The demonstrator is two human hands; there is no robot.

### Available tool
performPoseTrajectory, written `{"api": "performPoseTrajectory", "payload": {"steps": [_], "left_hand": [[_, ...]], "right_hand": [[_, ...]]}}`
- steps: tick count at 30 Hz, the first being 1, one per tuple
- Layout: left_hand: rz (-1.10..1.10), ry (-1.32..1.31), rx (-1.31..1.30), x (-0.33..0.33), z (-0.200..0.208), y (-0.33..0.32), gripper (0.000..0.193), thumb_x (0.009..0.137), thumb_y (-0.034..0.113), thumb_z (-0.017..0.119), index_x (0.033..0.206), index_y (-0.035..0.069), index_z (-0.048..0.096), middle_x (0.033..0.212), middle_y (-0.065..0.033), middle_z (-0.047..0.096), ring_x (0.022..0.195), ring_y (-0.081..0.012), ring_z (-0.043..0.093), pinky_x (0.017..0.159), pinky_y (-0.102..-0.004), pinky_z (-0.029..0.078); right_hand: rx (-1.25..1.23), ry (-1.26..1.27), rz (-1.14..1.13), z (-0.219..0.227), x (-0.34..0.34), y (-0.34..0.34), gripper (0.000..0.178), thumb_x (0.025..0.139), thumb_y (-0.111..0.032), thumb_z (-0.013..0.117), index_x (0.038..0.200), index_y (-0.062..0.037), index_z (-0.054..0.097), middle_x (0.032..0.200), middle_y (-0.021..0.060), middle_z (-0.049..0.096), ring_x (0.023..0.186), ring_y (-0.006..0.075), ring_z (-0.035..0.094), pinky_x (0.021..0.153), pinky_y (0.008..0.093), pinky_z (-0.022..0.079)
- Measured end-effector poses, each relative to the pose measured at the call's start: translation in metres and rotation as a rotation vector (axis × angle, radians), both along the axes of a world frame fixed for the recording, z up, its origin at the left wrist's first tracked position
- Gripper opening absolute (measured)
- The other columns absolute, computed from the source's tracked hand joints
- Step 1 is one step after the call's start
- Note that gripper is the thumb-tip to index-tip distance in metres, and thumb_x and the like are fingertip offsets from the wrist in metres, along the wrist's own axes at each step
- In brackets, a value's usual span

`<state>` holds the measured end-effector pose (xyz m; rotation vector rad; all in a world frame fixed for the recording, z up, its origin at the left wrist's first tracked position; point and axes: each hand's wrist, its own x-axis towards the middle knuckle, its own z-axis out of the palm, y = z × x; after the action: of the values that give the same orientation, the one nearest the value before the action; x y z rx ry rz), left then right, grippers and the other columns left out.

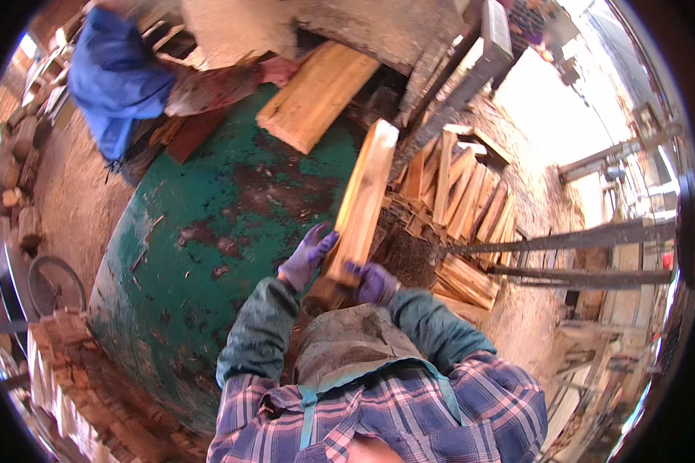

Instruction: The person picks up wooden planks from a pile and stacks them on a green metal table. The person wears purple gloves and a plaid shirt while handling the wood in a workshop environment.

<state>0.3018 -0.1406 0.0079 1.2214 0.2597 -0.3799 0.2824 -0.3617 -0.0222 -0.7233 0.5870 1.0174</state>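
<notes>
A long split wood billet [363, 201] lies in front of me, its near end between my hands and its far end pointing away and slightly right. My left hand [309, 258], in a purple glove, is against its left side with the fingers curled at the edge. At the near right end, my right hand [373, 282], gloved the same way, grips the billet, and its fingertips show on the upper face. Beneath and to the left spreads a large green curved metal surface [208, 193] with worn brown patches.
Across the green surface, a person in blue [120, 77] reaches toward a wide wood slab [316, 96]. Several split pieces [459, 189] stack to my right, near dark beams [564, 239]. Stacked wood [93, 386] stands at lower left, beside a handwheel [58, 282].
</notes>
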Motion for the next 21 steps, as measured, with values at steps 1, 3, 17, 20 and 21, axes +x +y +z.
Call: {"api": "performPoseTrajectory", "payload": {"steps": [1,3,17,20,21], "left_hand": [[-0.06,-0.109,0.074,0.021,0.003,-0.017,0.067,0.094,0.035,0.075,0.14,-0.006,0.049,0.133,-0.0145,0.062,0.123,-0.0212,0.058,0.102,-0.0364,0.049],[-0.221,0.176,-0.213,0.054,0.01,-0.052,0.064,0.09,0.031,0.078,0.137,-0.004,0.052,0.126,-0.0122,0.065,0.112,-0.0219,0.064,0.092,-0.0379,0.056],[-0.454,-0.577,0.171,0.226,0.074,-0.255,0.067,0.088,0.025,0.082,0.144,0.004,0.051,0.14,-0.0105,0.056,0.126,-0.019,0.055,0.106,-0.0345,0.048],[-0.155,-0.604,0.226,0.261,0.065,-0.206,0.043,0.09,0.017,0.078,0.129,0.005,0.064,0.126,-0.0098,0.067,0.118,-0.0173,0.061,0.102,-0.0339,0.051],[-0.077,-0.598,0.178,0.277,0.062,-0.183,0.039,0.09,0.016,0.077,0.126,0.005,0.067,0.122,-0.0096,0.069,0.115,-0.0173,0.063,0.101,-0.034,0.052]], "right_hand": [[0.038,0.061,0.033,0.003,-0.031,-0.008,0.032,0.103,-0.028,0.059,0.129,-0.0113,0.065,0.122,0.011,0.069,0.101,0.0255,0.071,0.088,0.0412,0.06],[0.086,0.133,-0.143,0.014,-0.079,-0.017,0.035,0.102,-0.025,0.061,0.133,-0.0089,0.062,0.124,0.0098,0.068,0.106,0.0261,0.069,0.09,0.0402,0.059],[-0.415,-0.704,-0.197,-0.005,0.181,-0.316,0.033,0.099,-0.018,0.059,0.131,-0.0065,0.059,0.128,0.0108,0.065,0.114,0.0281,0.063,0.097,0.0423,0.051],[-0.936,-1.54,0.112,-0.027,0.336,-0.411,0.035,0.104,-0.017,0.045,0.135,-0.0032,0.055,0.136,0.0135,0.061,0.127,0.0326,0.058,0.114,0.0493,0.043],[-1.048,-1.599,0.086,-0.039,0.359,-0.415,0.035,0.102,-0.016,0.046,0.134,-0.0044,0.056,0.135,0.0127,0.061,0.127,0.0303,0.058,0.115,0.0477,0.041]]}}
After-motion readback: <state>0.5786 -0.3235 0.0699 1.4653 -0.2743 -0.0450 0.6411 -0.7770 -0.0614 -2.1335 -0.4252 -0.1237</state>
